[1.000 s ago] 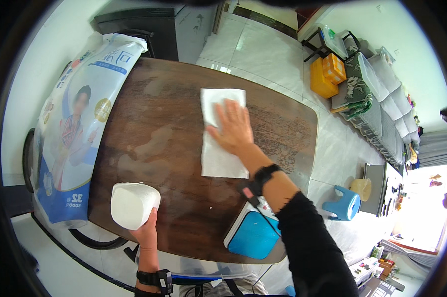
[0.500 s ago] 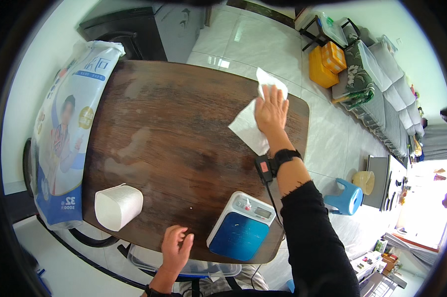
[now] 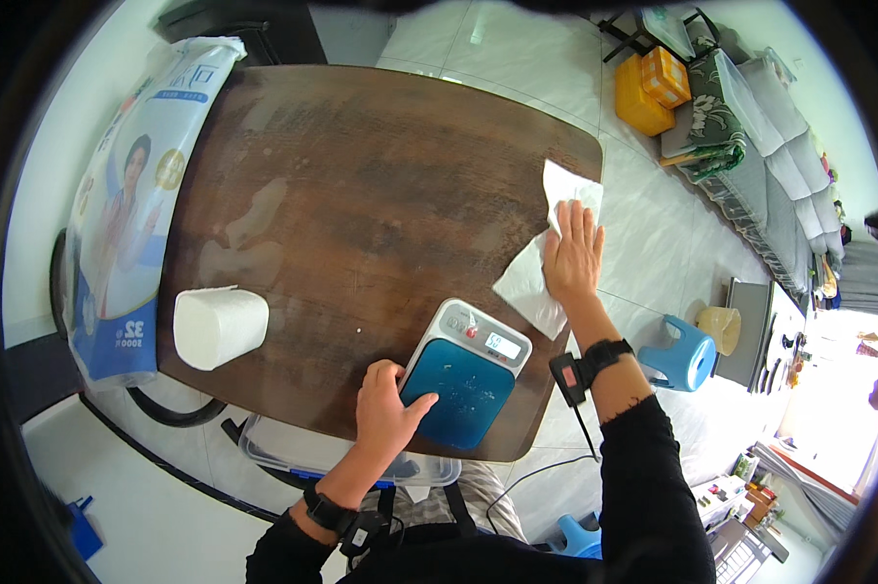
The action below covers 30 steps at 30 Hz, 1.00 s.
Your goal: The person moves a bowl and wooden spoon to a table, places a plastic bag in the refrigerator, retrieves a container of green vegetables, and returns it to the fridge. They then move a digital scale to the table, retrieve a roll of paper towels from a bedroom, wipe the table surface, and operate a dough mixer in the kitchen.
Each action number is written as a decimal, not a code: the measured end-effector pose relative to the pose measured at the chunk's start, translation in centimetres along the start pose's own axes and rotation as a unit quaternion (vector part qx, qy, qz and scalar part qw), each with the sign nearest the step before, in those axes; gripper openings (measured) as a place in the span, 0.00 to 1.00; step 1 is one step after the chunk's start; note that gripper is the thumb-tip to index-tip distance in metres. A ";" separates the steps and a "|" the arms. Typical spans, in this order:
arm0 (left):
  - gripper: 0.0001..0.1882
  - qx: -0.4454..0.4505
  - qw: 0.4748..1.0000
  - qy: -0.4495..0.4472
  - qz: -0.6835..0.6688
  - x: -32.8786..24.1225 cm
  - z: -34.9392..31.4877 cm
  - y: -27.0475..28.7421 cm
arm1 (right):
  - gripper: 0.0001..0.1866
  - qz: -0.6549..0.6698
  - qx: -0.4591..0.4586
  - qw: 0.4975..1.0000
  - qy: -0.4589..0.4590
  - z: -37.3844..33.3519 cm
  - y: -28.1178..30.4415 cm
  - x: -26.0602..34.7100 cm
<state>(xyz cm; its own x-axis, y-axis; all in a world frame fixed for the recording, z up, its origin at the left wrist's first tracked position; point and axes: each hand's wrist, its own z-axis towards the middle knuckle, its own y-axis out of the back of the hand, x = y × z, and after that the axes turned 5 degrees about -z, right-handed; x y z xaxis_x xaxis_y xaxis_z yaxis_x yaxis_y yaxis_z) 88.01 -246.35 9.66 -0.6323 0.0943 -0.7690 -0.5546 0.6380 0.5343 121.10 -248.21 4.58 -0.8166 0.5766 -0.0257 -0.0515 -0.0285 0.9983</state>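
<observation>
My right hand (image 3: 573, 255) lies flat with fingers stretched out over a crumpled white paper towel (image 3: 526, 285), pressing it to the brown wooden table (image 3: 361, 195) along its right edge. A flap of the towel shows beyond the fingertips. At the table's near side, my left hand (image 3: 388, 409) grips the left edge of a kitchen scale (image 3: 461, 389). The thumb rests on its blue platform, and the curled fingers are at its side. White specks dot the platform, and the scale's display is lit.
A white paper roll (image 3: 220, 329) stands at the table's near left. Beside the left edge leans a large blue-and-white package (image 3: 127, 214). A clear plastic bin (image 3: 293, 448) sits below the near edge. A blue stool (image 3: 677, 352) stands on the floor to the right.
My right hand has slid the paper towel rightward to the table's edge. My left hand has moved right and taken hold of the scale. The scale's display has lit up.
</observation>
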 end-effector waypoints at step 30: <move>0.14 -0.078 0.867 0.134 -0.473 9.9 -11.0 16.8 | 0.30 0.075 0.207 0.843 0.492 -21.1 4.0 19.9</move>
<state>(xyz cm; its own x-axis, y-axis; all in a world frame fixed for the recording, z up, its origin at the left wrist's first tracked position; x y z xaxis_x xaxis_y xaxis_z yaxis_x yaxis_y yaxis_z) 66.48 -243.08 14.86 0.0539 -0.6088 -0.7915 -0.9469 0.2204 -0.2340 92.56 -254.07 6.95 -0.8883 -0.3691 0.2733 0.1326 0.3634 0.9221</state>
